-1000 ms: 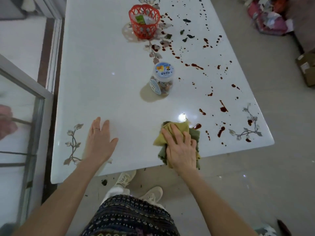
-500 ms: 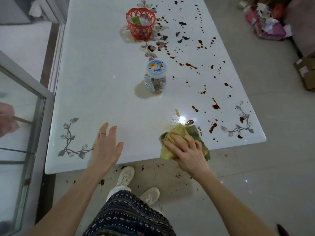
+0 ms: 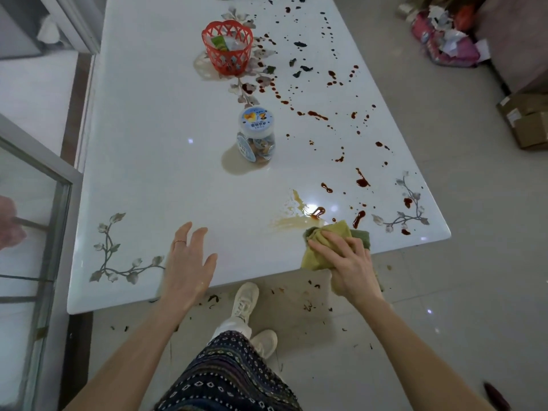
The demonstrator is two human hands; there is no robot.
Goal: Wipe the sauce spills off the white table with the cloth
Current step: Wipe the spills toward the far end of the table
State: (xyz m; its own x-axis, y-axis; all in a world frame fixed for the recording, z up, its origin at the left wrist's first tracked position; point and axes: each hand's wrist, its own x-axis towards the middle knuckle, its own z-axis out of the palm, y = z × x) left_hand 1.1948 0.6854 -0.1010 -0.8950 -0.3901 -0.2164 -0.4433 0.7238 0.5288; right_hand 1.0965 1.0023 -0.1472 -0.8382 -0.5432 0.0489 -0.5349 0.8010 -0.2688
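- Head view: the right hand (image 3: 345, 262) grips the bunched yellow-green cloth (image 3: 315, 259) at the near edge of the white bench (image 3: 148, 143), with its fingers curled over the cloth.
- Since a second ago the cloth has slid toward that edge, uncovering a pale brown smear (image 3: 293, 223).
- The left hand (image 3: 186, 262) stays open, lying flat on the bench.
- Red sauce spots (image 3: 361, 181) remain beyond the cloth, to the right of a jar (image 3: 256, 137).
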